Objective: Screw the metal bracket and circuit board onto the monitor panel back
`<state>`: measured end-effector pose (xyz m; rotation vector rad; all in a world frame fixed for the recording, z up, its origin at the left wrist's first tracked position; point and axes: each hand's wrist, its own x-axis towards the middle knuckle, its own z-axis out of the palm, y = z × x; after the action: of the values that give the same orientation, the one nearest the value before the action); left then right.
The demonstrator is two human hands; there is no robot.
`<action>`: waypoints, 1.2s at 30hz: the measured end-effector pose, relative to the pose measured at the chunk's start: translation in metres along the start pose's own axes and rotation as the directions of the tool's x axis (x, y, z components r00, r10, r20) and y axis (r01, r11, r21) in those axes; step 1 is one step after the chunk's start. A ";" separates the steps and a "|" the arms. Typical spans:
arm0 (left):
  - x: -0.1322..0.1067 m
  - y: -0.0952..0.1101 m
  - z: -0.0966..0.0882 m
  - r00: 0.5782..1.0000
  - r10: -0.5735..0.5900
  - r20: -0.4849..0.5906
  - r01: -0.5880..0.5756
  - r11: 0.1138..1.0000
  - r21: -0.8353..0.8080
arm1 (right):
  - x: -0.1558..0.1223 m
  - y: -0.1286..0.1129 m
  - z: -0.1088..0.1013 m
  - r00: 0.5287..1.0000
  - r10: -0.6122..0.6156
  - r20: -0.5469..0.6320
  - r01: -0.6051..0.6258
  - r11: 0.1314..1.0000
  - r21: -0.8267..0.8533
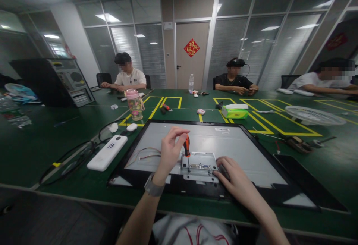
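Note:
My left hand (172, 146), a watch on its wrist, grips an orange and black screwdriver (187, 147) by the handle. The screwdriver stands nearly upright, its tip down at the left part of a metal bracket (200, 159) with ports along its front. That bracket sits on the back of a flat display panel (237, 146) lying in a black frame. My right hand (232, 176) rests at the bracket's right side, thumb and fingers bent around its edge; the fingertips are partly hidden. Thin wires (148, 156) run across the panel left of the bracket.
A white power bank (107, 153), black cables (75, 159) and a pink-lidded bottle (135, 105) are to the left. Behind the panel stands a green tissue pack (235, 111). A dark flat panel (307, 179) lies at the right. Several people sit across the table.

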<state>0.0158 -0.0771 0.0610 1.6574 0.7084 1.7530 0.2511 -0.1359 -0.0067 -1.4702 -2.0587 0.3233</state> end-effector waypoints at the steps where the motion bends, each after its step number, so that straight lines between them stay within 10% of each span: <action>1: 0.000 0.000 0.000 1.000 -0.026 0.012 0.026 1.000 -0.005 | 0.000 0.000 0.000 1.000 0.001 0.000 -0.001 1.000 -0.001; 36: -0.001 0.004 0.004 0.992 -0.125 0.028 0.126 0.991 -0.040 | 0.000 0.001 0.000 1.000 -0.018 -0.024 0.017 1.000 -0.019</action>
<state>0.0198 -0.0806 0.0631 1.5692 0.7432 1.6450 0.2519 -0.1360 -0.0072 -1.4590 -2.0594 0.2785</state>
